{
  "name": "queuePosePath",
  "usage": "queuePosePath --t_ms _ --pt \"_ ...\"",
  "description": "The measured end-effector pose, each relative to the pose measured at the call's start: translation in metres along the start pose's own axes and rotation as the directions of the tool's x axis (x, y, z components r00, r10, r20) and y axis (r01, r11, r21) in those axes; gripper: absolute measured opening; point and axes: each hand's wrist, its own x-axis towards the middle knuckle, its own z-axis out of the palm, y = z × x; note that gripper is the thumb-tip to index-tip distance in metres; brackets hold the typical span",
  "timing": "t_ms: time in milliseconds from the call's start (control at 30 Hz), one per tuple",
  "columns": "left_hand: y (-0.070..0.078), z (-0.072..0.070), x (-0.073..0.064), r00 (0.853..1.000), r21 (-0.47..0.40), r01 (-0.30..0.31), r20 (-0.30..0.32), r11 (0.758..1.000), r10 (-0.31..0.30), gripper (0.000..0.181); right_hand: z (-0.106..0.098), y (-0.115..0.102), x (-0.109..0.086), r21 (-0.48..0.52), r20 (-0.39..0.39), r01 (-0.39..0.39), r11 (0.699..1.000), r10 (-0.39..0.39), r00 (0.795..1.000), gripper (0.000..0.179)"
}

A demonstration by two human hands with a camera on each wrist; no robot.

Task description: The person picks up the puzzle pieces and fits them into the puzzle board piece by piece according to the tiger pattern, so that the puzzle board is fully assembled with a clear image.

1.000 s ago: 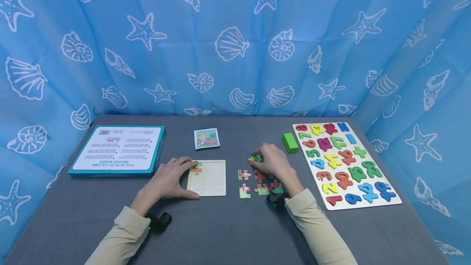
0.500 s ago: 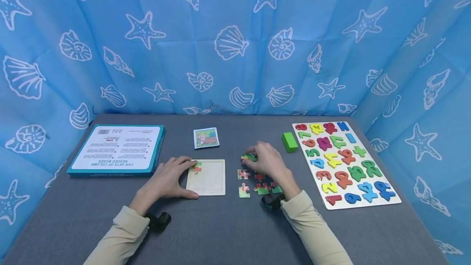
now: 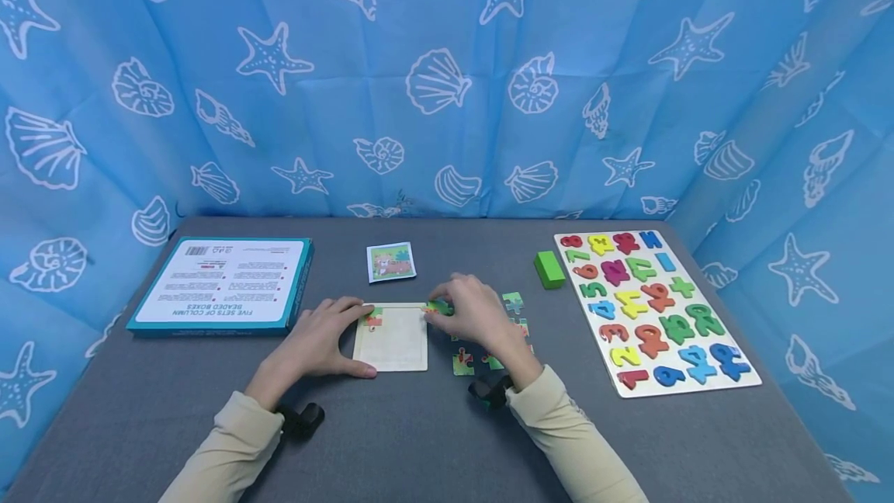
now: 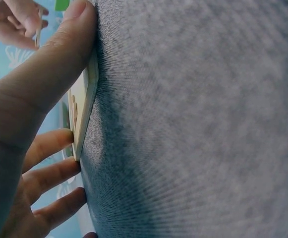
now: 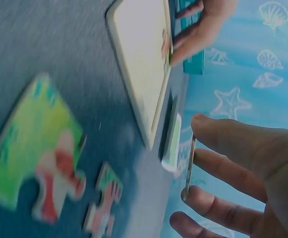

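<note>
My left hand (image 3: 317, 340) rests at the left side of a shallow wooden puzzle tray (image 3: 401, 344), index fingertip at its upper left corner and thumb along the near edge. One puzzle piece (image 3: 373, 318) with red and green print lies in the tray's upper left corner. Between thumb and fingers my right hand (image 3: 478, 315) pinches a green puzzle piece (image 3: 438, 307), just over the tray's upper right corner. In the right wrist view that piece shows edge-on, clear of the tray. Several loose pieces (image 3: 462, 364) lie right of the tray, some hidden under the right hand.
A small picture card (image 3: 391, 262) lies behind the tray. At the left is a teal and white box (image 3: 222, 286). A green block (image 3: 549, 270) and a board of colourful number pieces (image 3: 656, 383) stand at the right. A blue curtain (image 3: 447, 154) closes off the back.
My right hand has carried the green puzzle piece leftward from the loose pieces to the tray's right edge, uncovering pieces on the right. The left hand stays at the tray.
</note>
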Motion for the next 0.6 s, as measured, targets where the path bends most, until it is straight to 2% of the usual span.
queuePosePath --t_ms 267,600 --pt "-0.003 0.0 -0.001 1.0 -0.018 -0.009 -0.009 1.0 0.009 0.104 0.015 -0.017 0.008 -0.013 0.05 0.055 0.998 -0.054 0.997 0.028" --pt "-0.004 0.002 0.0 1.0 -0.013 -0.007 -0.011 1.0 0.007 0.106 0.03 -0.032 0.018 -0.057 0.107 0.054 0.997 -0.048 0.993 0.029"
